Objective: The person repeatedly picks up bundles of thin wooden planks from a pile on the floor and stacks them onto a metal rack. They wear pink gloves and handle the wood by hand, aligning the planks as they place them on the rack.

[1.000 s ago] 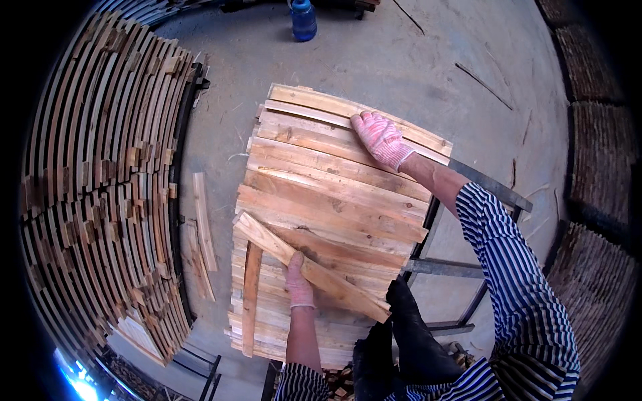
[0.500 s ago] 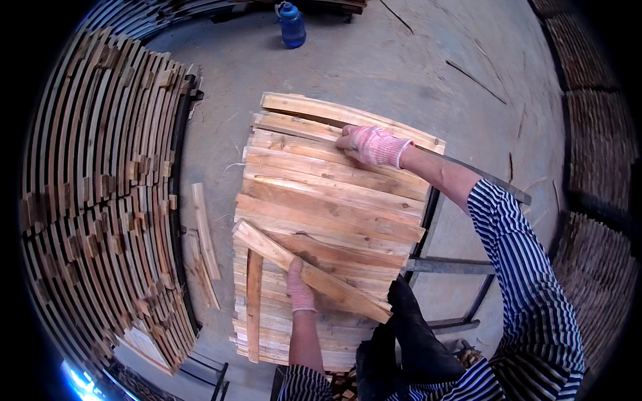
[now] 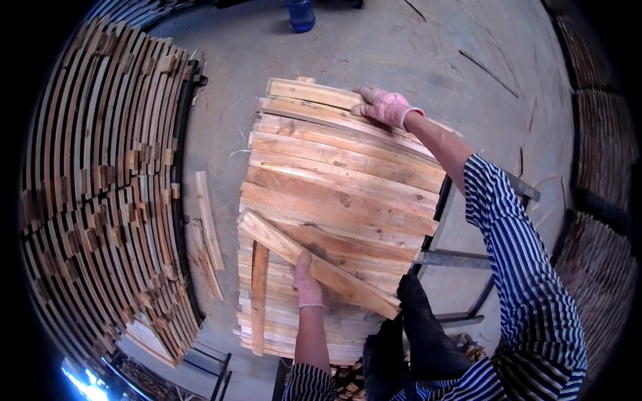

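Note:
In my left hand (image 3: 307, 281), which wears a pinkish work glove, is a narrow wooden plank (image 3: 334, 277). The plank lies slantwise over the near half of a wide layer of pale boards (image 3: 334, 197); my fingers are partly hidden under it. My right hand (image 3: 384, 107), gloved alike, reaches to the far side of the layer. Its fingers bend over the farthest wooden board (image 3: 307, 91), with the thumb on the near side. Another short plank (image 3: 259, 294) lies crosswise on the layer, left of my left hand.
Tall stacks of boards (image 3: 93, 194) stand at the left, and more stacks (image 3: 605, 140) line the right. Loose strips (image 3: 208, 220) lie on the floor left of the boards. A metal frame (image 3: 461, 259) juts out at the right. A blue jug (image 3: 301, 16) stands at the far edge.
My right hand has moved away from me, from the second board to the farthest one. My left hand still holds the slanted plank. The whole view has shifted slightly.

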`<move>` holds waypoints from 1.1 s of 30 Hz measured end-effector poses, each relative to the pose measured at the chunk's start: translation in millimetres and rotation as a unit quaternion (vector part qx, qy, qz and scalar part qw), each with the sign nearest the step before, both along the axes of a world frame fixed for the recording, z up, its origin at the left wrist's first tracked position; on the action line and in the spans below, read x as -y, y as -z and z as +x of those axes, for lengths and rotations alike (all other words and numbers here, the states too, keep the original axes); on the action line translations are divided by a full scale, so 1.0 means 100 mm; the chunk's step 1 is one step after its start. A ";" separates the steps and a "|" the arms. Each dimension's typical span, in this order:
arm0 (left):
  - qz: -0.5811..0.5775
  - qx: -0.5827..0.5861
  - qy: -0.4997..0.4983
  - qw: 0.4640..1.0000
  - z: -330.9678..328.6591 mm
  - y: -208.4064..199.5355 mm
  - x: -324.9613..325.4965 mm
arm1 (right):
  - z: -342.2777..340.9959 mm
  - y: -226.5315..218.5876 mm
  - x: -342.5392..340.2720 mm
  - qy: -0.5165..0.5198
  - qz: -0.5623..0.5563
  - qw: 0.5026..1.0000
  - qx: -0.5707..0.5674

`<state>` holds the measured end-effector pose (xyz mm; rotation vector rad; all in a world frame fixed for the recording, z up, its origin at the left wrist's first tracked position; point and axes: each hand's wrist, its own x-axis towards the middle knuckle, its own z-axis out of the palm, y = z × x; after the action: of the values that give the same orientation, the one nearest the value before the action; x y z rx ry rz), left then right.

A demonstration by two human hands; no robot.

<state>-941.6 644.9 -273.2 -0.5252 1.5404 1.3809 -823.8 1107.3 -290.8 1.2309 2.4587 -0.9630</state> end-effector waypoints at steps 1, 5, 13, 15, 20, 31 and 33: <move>0.007 0.002 0.002 1.000 -0.03 0.00 0.02 | -0.06 -0.02 0.02 0.007 -0.030 0.999 0.009; -0.039 -0.021 -0.016 0.999 -0.01 0.00 0.05 | -0.16 -0.16 0.22 0.010 -0.066 0.996 0.054; 0.001 -0.016 -0.018 1.000 -0.05 0.13 0.12 | -0.31 -0.26 0.84 0.018 0.228 0.968 -0.103; -0.011 -0.018 -0.022 1.000 -0.04 0.14 0.17 | -0.35 -0.27 1.00 0.015 0.173 0.982 -0.072; 0.001 -0.013 -0.012 1.000 0.01 -0.02 0.01 | -0.28 -0.21 0.84 0.038 0.103 0.990 -0.091; -0.004 -0.010 -0.015 1.000 -0.04 0.05 0.11 | -0.31 -0.71 0.62 0.011 0.085 0.985 -0.149; 0.007 0.000 -0.008 1.000 -0.04 0.05 0.13 | -0.26 -0.64 0.59 0.044 0.021 0.989 -0.141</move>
<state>-945.7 632.0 -278.6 -0.5295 1.5285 1.4019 -850.3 1048.4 -227.2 1.3055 2.6683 -1.1869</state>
